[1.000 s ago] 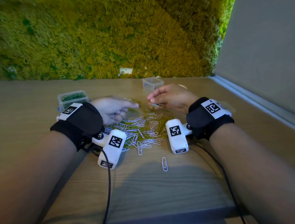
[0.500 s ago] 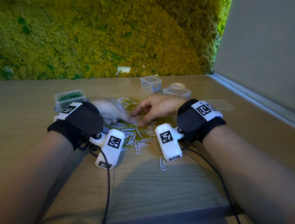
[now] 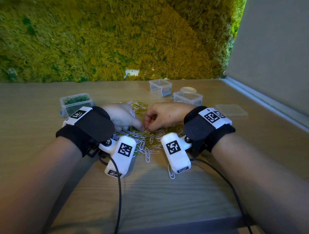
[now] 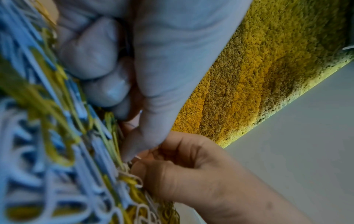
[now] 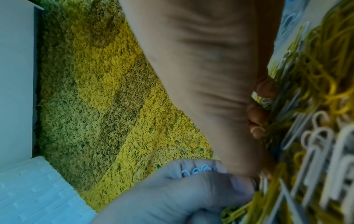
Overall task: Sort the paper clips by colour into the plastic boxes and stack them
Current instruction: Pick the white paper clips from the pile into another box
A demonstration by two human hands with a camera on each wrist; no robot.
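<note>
A mixed pile of white and yellow paper clips [image 3: 148, 141] lies on the wooden table [image 3: 156, 195] between my hands. My left hand [image 3: 138, 126] is curled with its fingertips down in the pile, and several white clips [image 5: 195, 172] are tucked in its curled fingers. Knuckle to knuckle with it, my right hand [image 3: 148, 125] has curled fingers and pinches a white clip [image 4: 138, 157] at the top of the pile. A lidded clear box of green clips [image 3: 76, 104] stands at the back left. Two clear boxes [image 3: 160, 87] [image 3: 187, 97] stand at the back right.
A flat clear lid [image 3: 231, 110] lies on the table to the right of my right wrist. One stray white clip [image 3: 171, 172] lies nearer the front edge. A moss wall [image 3: 124, 35] closes the back and a grey wall [image 3: 284, 49] the right side.
My right hand has come down and left from near the back boxes onto the pile. My left hand has lowered its fingertips into the pile, so both hands now meet.
</note>
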